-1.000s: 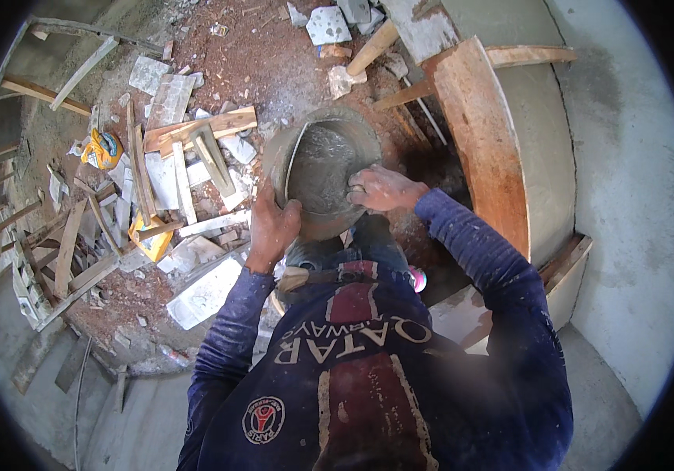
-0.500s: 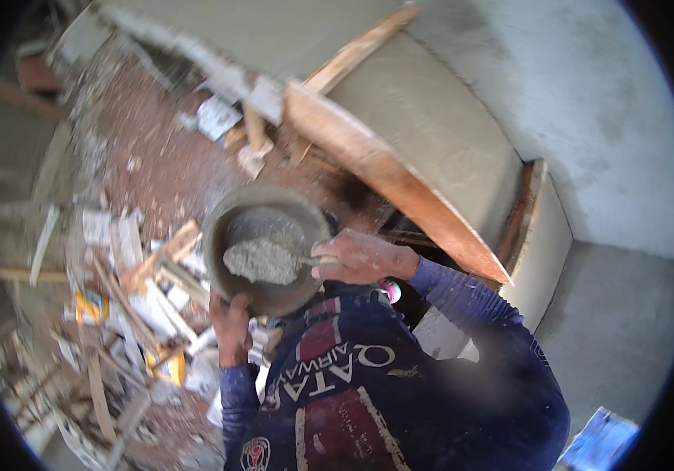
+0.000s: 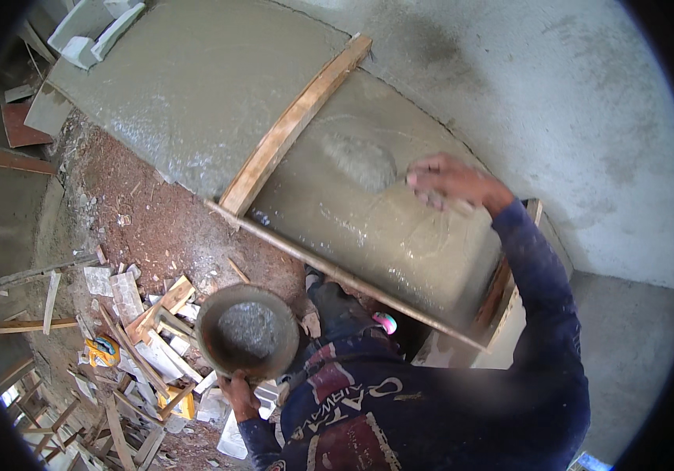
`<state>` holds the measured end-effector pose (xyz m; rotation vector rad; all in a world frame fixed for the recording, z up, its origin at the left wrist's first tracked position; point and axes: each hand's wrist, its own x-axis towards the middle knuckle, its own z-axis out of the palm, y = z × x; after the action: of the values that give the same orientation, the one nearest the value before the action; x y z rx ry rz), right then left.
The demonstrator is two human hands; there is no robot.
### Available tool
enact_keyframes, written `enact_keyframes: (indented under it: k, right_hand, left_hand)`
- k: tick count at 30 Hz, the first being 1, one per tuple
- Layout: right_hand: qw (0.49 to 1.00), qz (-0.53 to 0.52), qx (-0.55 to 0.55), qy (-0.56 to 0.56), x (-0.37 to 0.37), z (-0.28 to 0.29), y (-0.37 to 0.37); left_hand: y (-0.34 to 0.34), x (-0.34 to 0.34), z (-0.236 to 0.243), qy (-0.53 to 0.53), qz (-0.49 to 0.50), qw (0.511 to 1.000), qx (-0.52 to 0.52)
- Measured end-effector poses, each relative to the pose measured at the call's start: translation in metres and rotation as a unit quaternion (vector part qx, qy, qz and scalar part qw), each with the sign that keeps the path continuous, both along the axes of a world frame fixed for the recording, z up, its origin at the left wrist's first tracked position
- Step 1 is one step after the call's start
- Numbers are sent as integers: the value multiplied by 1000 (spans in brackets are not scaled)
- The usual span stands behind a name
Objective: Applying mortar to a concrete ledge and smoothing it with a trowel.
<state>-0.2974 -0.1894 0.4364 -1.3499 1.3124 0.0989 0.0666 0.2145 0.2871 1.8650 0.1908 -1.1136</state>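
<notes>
My left hand (image 3: 240, 395) is closed on the near rim of a round, mortar-crusted bowl (image 3: 205, 330), which has wet grey mortar in its bottom. Out over the wet grey slab (image 3: 431, 251), my right hand (image 3: 456, 184) is closed on a trowel. The trowel's blade (image 3: 360, 161) is blurred by motion and looks coated with mortar; its handle is mostly hidden in my fingers. Whether the blade touches the slab, I cannot tell. A wooden batten (image 3: 294, 129) lies across the slab left of the trowel, and a thin board (image 3: 345, 271) edges its near side.
A plastered wall (image 3: 572, 125) rises behind the slab. Scrap wood (image 3: 168, 306) and rubble litter the reddish ground (image 3: 156, 216) at the left, with a yellow bag (image 3: 103, 351) among them. White pieces (image 3: 94, 35) sit at the slab's far left end.
My right hand has carried the mortar-loaded trowel out of the bowl, up and right over the slab. The bowl in my left hand sits lower in view, and the view has shifted.
</notes>
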Motion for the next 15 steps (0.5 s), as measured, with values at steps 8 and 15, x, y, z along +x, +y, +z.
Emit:
enact_keyframes:
  k: [8, 15]
  right_hand:
    - [986, -121, 91, -68, -49, -110, -144]
    - [984, -52, -169, 11, -43, -93, -69]
  left_hand:
    - [4, -36, -4, 9, 74, 997, 35]
    - [11, -39, -27, 73, 98, 992, 9]
